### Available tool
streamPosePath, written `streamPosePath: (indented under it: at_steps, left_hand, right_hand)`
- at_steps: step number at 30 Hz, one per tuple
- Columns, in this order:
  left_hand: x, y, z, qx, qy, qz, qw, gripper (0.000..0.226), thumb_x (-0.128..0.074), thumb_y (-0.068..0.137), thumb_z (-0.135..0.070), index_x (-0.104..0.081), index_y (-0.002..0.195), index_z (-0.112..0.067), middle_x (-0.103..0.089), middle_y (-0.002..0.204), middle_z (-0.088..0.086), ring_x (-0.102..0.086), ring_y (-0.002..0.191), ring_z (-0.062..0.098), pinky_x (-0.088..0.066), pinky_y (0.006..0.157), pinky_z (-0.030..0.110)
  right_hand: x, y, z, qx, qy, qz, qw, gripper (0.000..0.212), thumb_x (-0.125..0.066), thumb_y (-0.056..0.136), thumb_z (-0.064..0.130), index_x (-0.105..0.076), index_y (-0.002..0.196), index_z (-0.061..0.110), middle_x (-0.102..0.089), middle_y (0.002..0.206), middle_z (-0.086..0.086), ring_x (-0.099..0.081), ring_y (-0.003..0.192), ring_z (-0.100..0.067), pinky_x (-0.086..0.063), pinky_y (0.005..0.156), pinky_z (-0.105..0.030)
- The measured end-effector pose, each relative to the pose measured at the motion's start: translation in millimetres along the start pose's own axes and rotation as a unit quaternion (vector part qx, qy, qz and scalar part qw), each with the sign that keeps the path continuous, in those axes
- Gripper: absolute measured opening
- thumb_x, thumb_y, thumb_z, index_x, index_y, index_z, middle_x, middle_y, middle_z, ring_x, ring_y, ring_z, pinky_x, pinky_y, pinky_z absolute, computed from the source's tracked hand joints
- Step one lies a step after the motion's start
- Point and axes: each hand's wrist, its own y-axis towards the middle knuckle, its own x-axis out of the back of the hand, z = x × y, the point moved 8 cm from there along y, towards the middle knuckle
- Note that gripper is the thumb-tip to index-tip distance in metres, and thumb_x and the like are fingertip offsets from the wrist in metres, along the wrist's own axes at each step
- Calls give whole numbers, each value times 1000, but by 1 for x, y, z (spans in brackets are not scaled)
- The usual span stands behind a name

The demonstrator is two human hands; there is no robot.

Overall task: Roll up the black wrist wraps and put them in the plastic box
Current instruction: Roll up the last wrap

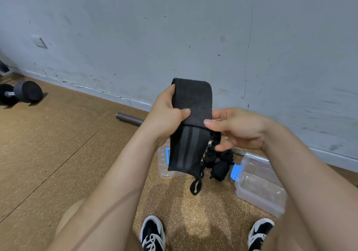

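Both the left hand and the right hand pinch a black wrist wrap above the floor; the plastic box sits below, near the wall.

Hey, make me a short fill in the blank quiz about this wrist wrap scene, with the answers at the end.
The left hand and right hand hold one black wrist wrap that is not yet ___.
The latch on the plastic box is coloured ___.
A dumbbell lies on the floor at the person's ___ side.
Missing words: rolled; blue; left.
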Motion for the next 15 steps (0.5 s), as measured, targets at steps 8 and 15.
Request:
streamPosePath:
  at_steps: [8, 15]
  left_hand:
    - [8, 4, 20, 92, 40, -20, 995, 34, -66, 92, -5, -56, 125, -12, -69, 89, 6, -72, 78, 19, -56, 63, 29]
    - [18, -1, 14, 55, -15, -109, 992, 37, -62, 86, 10, -56, 94, -26, -59, 72, 9, -63, 60, 21, -47, 49, 27]
  right_hand:
    - [16, 0, 9, 85, 106, -207, 969, 21, -54, 96, -6, -50, 110, 10, -63, 107, -13, -72, 87, -26, -63, 66, -36]
    - [7, -2, 17, 113, 130, -117, 978, 28, -48, 98, -5, -66, 108, 14, -63, 114, -18, -71, 87, -26, -59, 58, -30]
